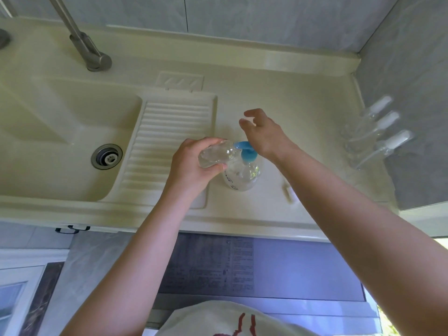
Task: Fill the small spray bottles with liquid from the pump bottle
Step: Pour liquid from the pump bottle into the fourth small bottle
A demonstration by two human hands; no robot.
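Two hands over cream desk: left hand gripping small clear plastic spray bottle, tilted, mouth at blue pump spout of clear pump bottle; right hand pressing pump, fingers relaxed. Three capped clear spray bottles at three o'clock.

We look down on a cream counter with a moulded sink at its left, a steel drain in its floor and a ribbed drainboard beside it. A metal tap rises behind. Grey marbled wall panels close the back and right.
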